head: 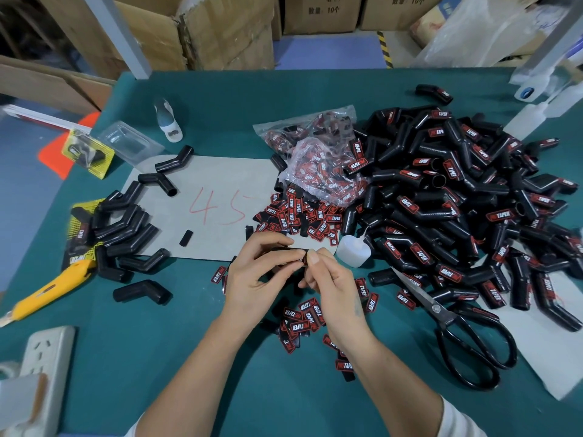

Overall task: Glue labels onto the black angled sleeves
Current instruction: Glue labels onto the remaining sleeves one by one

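My forearms angle in from the near edge of the teal table (157, 357) and meet just in front of the grey sheet marked 45 (217, 184). My left hand (252, 279) curls round a black angled sleeve (285, 252), thumb over its top; my right hand (331, 285) pinches a label (303, 258) against its end with thumb and forefinger. Loose labels (303, 316) lie under my wrists. Right of the sheet stands a glue bottle (353, 250), with scissors (457, 329) nearer me. Beyond it rises the labelled sleeve pile (457, 200); unlabelled sleeves (123, 225) lie at the sheet's left.
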`<state>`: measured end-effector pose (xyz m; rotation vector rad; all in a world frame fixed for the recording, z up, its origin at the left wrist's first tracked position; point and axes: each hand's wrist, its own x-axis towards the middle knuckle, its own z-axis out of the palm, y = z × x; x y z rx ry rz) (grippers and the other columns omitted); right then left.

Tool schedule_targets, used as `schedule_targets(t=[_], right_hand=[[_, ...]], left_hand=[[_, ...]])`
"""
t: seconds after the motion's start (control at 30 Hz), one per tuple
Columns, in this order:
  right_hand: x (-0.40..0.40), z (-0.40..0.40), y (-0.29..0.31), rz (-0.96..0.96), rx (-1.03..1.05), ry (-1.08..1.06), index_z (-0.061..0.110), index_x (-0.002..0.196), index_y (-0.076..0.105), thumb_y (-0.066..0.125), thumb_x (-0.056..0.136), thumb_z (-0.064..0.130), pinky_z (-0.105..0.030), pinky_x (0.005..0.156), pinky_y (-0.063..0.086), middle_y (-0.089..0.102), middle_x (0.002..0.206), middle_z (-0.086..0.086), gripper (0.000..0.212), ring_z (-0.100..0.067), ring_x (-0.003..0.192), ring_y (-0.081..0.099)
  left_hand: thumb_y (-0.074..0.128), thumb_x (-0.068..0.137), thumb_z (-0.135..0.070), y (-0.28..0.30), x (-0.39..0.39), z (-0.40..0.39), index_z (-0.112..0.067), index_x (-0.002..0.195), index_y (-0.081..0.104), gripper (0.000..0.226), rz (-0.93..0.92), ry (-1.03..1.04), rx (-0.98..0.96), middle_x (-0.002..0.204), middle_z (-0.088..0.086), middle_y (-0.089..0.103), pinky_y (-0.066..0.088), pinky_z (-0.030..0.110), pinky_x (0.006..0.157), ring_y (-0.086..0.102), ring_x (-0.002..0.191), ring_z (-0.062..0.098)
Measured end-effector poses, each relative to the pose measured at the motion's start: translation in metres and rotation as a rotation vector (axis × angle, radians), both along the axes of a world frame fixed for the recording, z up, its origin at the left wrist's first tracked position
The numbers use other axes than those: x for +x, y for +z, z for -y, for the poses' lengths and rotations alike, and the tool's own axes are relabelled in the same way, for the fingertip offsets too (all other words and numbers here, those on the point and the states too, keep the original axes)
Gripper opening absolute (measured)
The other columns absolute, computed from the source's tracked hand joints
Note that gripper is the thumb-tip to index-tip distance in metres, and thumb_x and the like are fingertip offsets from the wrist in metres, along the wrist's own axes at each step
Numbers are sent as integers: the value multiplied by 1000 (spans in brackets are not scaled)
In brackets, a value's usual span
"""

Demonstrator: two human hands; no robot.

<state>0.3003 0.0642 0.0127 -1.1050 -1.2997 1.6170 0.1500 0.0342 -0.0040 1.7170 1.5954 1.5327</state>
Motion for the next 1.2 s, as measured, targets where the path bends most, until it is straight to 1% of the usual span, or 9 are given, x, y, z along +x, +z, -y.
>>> schedule_targets(t=[0.13,0.3,0.4,0.53,0.6,0.67,0.83,1.0,1.2], right_hand=[[1,0,-1,-18,-25,18,16,65,51,48,103,33,-20,76,48,45,77,2,41,-15,75,52],[1,-1,-2,-31,-6,35,22,66,55,47,104,30,-26,78,51,45,78,4,39,-10,74,50],[1,-2,-4,-26,-9,42,22,67,57,48,103,31,-27,79,52,46,77,6,39,-9,73,50],[1,-2,-4,-51,-21,52,27,65,59,52,100,40,-25,79,52,47,77,8,39,-10,74,51],[1,-2,-4,-60,-20,54,30,64,59,52,96,47,-22,79,51,47,77,9,37,-11,75,51],[2,-3,-6,-67,-25,51,27,64,59,53,95,48,-24,79,51,47,78,8,38,-11,74,51],[3,-3,-10,-88,-55,54,24,65,58,55,95,48,-29,82,51,45,80,2,39,-11,74,49],[3,-4,-10,-93,-64,53,23,65,58,55,95,48,-28,82,51,45,79,1,39,-11,74,49],[4,-3,-7,-94,-63,52,24,63,56,56,94,48,-29,82,50,44,78,2,39,-10,73,50]], left_hand=[[77,94,-15,-1,-1,0,-10,104,82,13,-17,2,-4,119,2,64,55,35,90,67,105,24],[76,94,-14,0,-2,1,-13,104,82,12,-11,-4,-13,117,1,67,54,32,93,68,107,22],[76,93,-15,2,-2,0,-14,104,82,12,10,-3,-38,116,1,68,54,31,93,68,108,21],[76,93,-14,5,-3,1,-17,104,82,13,37,-6,-39,115,0,69,54,26,89,69,107,20],[76,92,-14,5,-3,1,-17,104,82,14,42,-10,-35,115,0,69,56,27,85,69,106,21],[77,92,-13,5,-3,1,-16,105,82,14,52,-9,-37,115,0,69,57,29,83,69,106,21],[76,92,-11,6,-3,1,-12,103,82,13,29,-21,-28,113,5,69,53,27,93,69,107,20],[77,92,-13,9,-1,1,-12,103,81,12,29,-23,-34,112,6,70,52,28,94,69,107,20],[79,89,-5,10,-1,1,-11,103,82,16,40,-29,-40,111,8,70,53,28,94,69,106,21]])
